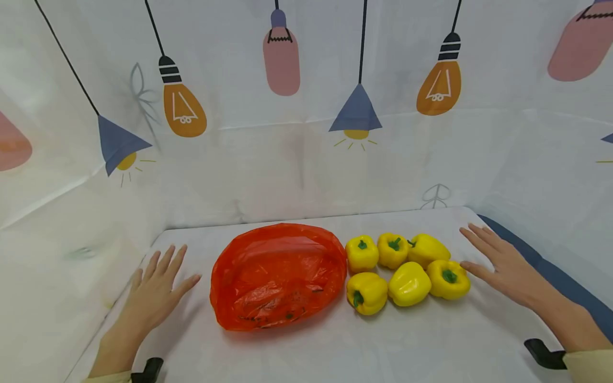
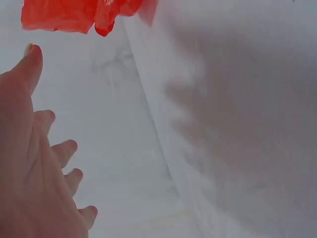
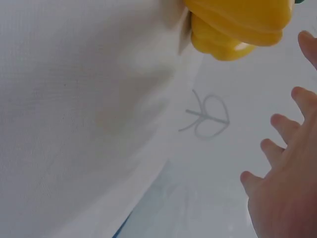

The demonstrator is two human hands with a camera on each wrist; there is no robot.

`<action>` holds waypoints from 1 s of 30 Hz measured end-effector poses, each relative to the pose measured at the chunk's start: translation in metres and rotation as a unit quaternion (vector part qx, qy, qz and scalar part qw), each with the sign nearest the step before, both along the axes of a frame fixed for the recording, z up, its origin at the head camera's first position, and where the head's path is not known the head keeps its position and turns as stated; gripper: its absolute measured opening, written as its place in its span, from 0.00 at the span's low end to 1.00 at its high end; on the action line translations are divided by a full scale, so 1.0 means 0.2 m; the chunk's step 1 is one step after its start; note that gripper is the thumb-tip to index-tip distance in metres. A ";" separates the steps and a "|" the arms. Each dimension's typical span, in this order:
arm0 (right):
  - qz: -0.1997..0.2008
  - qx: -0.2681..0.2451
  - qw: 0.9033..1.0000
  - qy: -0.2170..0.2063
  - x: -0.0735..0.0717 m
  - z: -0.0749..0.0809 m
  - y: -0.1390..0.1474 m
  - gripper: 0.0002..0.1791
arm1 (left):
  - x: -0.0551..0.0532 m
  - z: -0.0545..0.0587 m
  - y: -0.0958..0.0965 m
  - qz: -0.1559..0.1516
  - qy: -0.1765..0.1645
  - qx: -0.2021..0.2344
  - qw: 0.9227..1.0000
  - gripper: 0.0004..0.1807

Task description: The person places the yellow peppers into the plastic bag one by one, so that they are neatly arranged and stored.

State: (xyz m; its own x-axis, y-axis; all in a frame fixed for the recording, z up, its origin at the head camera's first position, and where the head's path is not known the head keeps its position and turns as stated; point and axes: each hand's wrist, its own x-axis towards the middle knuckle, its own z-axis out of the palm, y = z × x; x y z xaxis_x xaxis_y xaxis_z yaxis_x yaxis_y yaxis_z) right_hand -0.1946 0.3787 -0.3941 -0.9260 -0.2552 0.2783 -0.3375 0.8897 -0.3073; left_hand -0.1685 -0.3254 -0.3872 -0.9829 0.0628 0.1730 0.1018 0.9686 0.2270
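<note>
A red plastic bag (image 1: 282, 276) lies spread on the white table, its mouth open toward the head camera. To its right sit several yellow bell peppers (image 1: 409, 283) in two rough rows, with green stems showing on most. My left hand (image 1: 154, 292), fingers spread, hovers left of the bag and holds nothing; the left wrist view shows its shadow on the table and the bag's edge (image 2: 59, 17). My right hand (image 1: 507, 266) is held out flat on the far right, thumb tip near the rightmost pepper (image 1: 448, 280). Peppers (image 3: 237, 22) also show in the right wrist view.
The white table (image 1: 335, 351) meets a white cloth backdrop (image 1: 268, 170) printed with hanging lamps and bulbs. A dark blue padded edge (image 1: 551, 276) runs along the right side of the table. Black straps (image 1: 543, 354) sit at the wrists by the pale sleeves.
</note>
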 end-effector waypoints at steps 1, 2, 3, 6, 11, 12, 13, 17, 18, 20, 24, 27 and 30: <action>0.003 -0.001 1.000 -0.005 0.00 0.00 -0.01 0.44 | 0.00 0.00 0.01 -0.004 -0.001 0.005 1.000 0.46; 0.006 -0.003 1.000 -0.011 0.00 0.01 -0.02 0.44 | 0.00 0.00 0.01 -0.008 -0.002 0.010 1.000 0.46; 0.010 -0.003 1.000 -0.016 0.01 0.01 -0.03 0.44 | 0.00 0.00 0.02 -0.010 -0.003 0.015 1.000 0.46; 0.016 -0.001 0.999 -0.034 0.02 0.03 -0.06 0.44 | 0.00 0.00 0.04 -0.015 -0.005 0.024 1.000 0.46; 0.023 0.000 0.998 -0.059 0.03 0.05 -0.10 0.44 | 0.00 0.01 0.07 -0.020 -0.009 0.029 0.999 0.45; 0.024 -0.001 0.998 -0.062 0.03 0.05 -0.11 0.44 | 0.00 0.01 0.08 -0.023 -0.010 0.033 0.999 0.45; 0.024 0.000 0.998 -0.065 0.04 0.05 -0.12 0.44 | 0.00 0.01 0.09 -0.026 -0.012 0.038 0.999 0.45; 0.022 0.010 0.997 -0.075 0.05 0.07 -0.15 0.44 | 0.01 0.03 0.12 -0.038 -0.016 0.069 0.997 0.44; 0.019 0.013 0.997 -0.077 0.06 0.07 -0.16 0.43 | 0.00 0.03 0.13 -0.042 -0.017 0.078 0.996 0.44; 0.018 0.022 0.997 -0.077 0.07 0.07 -0.18 0.43 | 0.00 0.03 0.14 -0.051 -0.017 0.094 0.994 0.43; 0.012 0.037 0.996 -0.076 0.09 0.08 -0.21 0.43 | 0.00 0.02 0.17 -0.063 -0.025 0.111 0.991 0.42; 0.008 0.047 0.996 -0.074 0.10 0.08 -0.24 0.43 | -0.01 0.01 0.20 -0.067 -0.033 0.112 0.991 0.43; 0.009 0.057 0.996 -0.069 0.11 0.08 -0.26 0.43 | -0.01 0.01 0.23 -0.069 -0.043 0.110 0.991 0.43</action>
